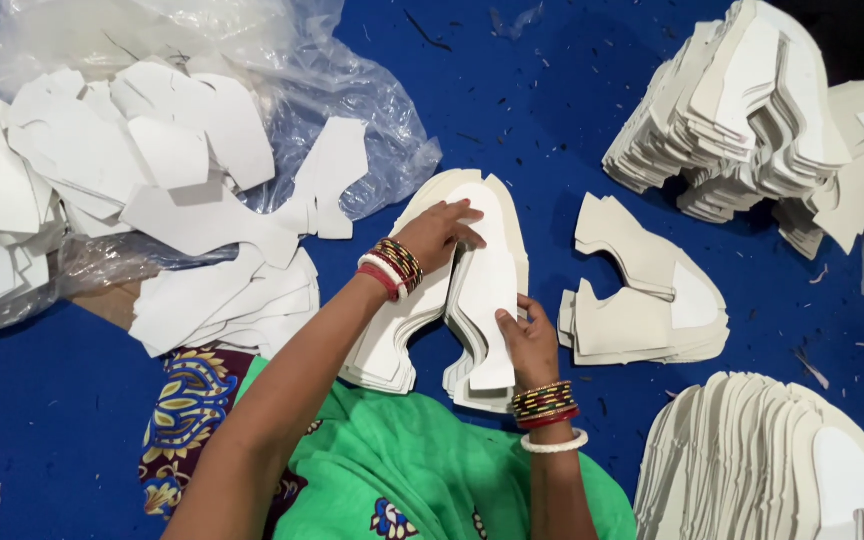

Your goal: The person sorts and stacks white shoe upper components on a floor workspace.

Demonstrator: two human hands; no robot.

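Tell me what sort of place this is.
Probably a small footwear or die-cutting workshop, with work done on the floor. Identical white cut-out pieces are stacked under the left hand and right hand, more neat stacks lie around on a blue sheet, and loose ones spill from a plastic bag.

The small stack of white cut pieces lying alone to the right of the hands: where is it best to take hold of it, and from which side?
Probably at the narrow leg of the small stack, coming from its left, beside the right hand. There the edges lie flush and free on the blue surface; the wider right end looks too broad for one grip.
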